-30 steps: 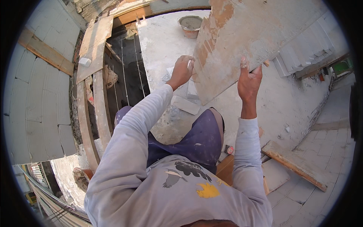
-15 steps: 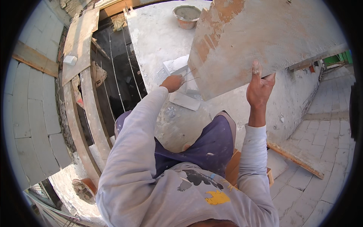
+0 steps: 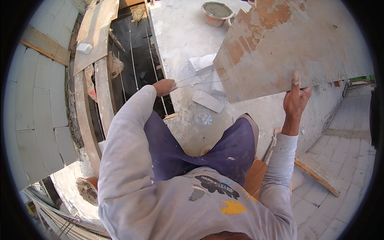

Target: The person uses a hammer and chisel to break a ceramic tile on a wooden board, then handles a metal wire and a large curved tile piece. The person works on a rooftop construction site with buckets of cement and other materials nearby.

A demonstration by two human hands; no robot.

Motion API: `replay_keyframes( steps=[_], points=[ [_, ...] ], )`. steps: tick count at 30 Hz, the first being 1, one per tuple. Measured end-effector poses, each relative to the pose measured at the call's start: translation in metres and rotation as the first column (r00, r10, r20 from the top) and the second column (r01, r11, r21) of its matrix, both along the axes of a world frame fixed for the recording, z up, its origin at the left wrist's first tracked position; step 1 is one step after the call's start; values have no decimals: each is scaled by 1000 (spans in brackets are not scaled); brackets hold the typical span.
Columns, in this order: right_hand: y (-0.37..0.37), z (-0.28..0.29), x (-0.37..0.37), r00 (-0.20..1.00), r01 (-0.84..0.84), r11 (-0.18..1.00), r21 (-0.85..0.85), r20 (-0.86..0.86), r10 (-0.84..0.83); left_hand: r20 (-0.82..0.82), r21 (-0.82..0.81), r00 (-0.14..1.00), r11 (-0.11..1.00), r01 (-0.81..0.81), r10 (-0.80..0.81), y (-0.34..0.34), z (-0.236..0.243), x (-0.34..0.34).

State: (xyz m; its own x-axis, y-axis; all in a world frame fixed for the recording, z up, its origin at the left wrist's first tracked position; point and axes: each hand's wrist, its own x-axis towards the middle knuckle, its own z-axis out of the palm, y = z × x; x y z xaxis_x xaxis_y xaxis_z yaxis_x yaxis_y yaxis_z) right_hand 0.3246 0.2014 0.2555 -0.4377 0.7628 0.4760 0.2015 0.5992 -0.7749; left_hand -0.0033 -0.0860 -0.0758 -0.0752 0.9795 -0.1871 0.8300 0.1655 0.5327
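Board [image 3: 288, 52], tilted above pale slab [image 3: 176, 36], toward right: grey-smeared face, worn orange-brown patches, ragged upper-left edge. Right hand [image 3: 296, 98] grips lower edge, thumb on face. Left hand [image 3: 164, 87], fingers curled closed, holds thin wire [image 3: 198, 74].

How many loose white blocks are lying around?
4: a far block, a middle block partly behind the board and a near block, all on the floor; a small block on the wooden sheet. The board may hide others.
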Motion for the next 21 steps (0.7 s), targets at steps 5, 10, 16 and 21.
replay_keyframes(
  steps=[5,10,16,21],
  points=[
    [-4,-10,-2,997,51,999,-3,54,-51,-23,-37,976,975,-217,217,-67,20,1],
    [-7,-16,20,970,178,967,183,134,-204,-53,136,731,730,-670,681,-255,75,48],
    [-36,-6,3,807,257,868,426,399,-435,-26,33,-151,-150,-988,988,-467,81,258],
    [-2,-6,8,712,169,813,557,502,-492,2,-151,-715,-707,-691,699,-414,17,438]
  ],
)
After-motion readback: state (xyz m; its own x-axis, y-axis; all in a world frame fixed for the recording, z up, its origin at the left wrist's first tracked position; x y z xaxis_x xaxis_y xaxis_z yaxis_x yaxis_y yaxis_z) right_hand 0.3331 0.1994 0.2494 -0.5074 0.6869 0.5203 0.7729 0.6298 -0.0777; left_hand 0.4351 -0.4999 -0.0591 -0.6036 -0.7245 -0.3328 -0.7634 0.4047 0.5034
